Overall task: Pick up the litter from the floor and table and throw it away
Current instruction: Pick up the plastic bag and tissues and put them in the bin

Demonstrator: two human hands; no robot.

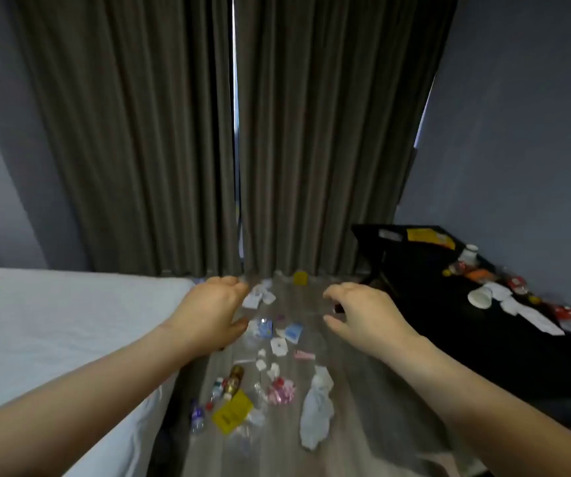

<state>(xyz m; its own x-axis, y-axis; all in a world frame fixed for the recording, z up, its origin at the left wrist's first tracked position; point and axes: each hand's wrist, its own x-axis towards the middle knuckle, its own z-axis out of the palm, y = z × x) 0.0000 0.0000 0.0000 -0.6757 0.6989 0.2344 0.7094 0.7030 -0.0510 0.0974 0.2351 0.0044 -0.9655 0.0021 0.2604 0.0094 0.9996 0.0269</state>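
Litter lies scattered on the wooden floor (pixel 363 407): a yellow packet (pixel 232 412), a crumpled white tissue (pixel 316 407), a pink wrapper (pixel 281 391), small plastic bottles (pixel 197 416), a blue-and-white packet (pixel 293 332) and white paper scraps (pixel 258 295). More litter sits on the black table (pixel 449 332) at the right, among it a tipped white paper cup (pixel 480 298) and white papers (pixel 535 316). My left hand (pixel 213 309) and my right hand (pixel 363 315) are stretched out above the floor litter. Their fingers are loosely curled and hold nothing.
A bed with a white sheet (pixel 53 332) fills the left side, right beside the floor litter. Dark grey curtains (pixel 174 132) hang behind, with a yellow cup (pixel 300 277) at their foot. A grey wall (pixel 518 132) stands behind the table.
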